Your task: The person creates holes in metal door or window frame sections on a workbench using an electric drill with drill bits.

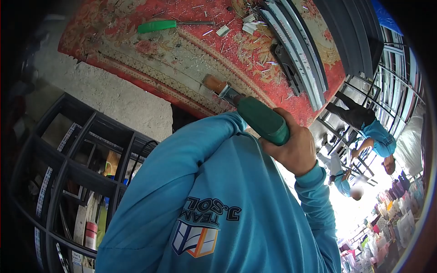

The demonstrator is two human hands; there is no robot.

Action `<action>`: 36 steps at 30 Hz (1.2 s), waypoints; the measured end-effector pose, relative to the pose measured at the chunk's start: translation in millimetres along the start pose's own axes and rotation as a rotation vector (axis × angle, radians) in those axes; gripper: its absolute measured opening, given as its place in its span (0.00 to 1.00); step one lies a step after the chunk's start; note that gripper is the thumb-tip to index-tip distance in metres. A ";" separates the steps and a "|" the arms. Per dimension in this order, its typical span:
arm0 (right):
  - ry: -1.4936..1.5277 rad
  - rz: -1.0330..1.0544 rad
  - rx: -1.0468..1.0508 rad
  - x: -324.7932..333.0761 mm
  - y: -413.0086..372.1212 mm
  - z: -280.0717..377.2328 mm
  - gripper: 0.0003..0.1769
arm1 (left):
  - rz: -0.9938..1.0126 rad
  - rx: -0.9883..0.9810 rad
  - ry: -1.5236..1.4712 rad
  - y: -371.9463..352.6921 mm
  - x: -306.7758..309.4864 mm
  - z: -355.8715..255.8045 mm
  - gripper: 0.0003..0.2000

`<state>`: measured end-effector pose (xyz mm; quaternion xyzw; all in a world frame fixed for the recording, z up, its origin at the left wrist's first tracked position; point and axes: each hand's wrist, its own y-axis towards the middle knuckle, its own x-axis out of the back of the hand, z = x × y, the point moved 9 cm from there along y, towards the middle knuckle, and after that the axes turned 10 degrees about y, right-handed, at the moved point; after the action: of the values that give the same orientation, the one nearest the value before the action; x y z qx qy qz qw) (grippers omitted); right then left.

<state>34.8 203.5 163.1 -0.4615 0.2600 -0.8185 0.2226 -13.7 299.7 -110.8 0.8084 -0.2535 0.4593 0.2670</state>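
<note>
My right hand is wrapped round the rear of a dark green power tool with a metal neck and an orange-brown front end. That front end is over the near part of a red and cream patterned cloth. The blue sleeve of my left arm reaches across to the tool, and my left hand is hidden behind the sleeve and tool. Further back on the cloth lie a green-handled screwdriver and small pale pieces among scattered metal slivers.
Long curved metal strips rest on the cloth at the right, beside dark frame parts. A black framed rack stands at the left. Two people in blue tops are at the far right, near metal racks and many coloured bags.
</note>
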 end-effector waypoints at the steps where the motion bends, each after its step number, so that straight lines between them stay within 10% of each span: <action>1: -0.001 0.001 0.004 0.1 0.5 -0.2 0.39 | -0.130 0.058 0.021 -3.8 8.4 3.2 0.33; 10: -0.108 0.035 -0.004 -6.1 -2.2 5.7 0.40 | 0.429 -0.141 -0.056 16.5 44.7 5.7 0.33; 13: -0.099 0.030 0.036 -3.7 -1.3 0.1 0.40 | 0.057 0.098 -0.110 -6.3 -9.2 11.0 0.33; 16: -0.124 0.033 0.088 -0.7 0.1 0.6 0.40 | 0.231 0.424 -0.565 -22.9 -67.6 25.6 0.34; 20: -0.195 0.058 0.129 -4.5 -4.3 3.8 0.41 | -0.174 0.281 -0.262 20.5 -25.4 6.1 0.33; 22: -0.232 0.040 0.134 -12.0 -7.3 1.0 0.41 | 0.377 -0.100 0.035 16.7 53.0 2.1 0.32; 36: 0.152 -0.085 0.161 -12.0 -13.0 -4.8 0.40 | 0.258 -0.090 0.036 16.3 49.7 -4.4 0.32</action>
<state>34.6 221.8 161.5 -0.3894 0.1898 -0.8780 0.2039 -4.7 282.6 -62.1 0.7479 -0.3711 0.4923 0.2461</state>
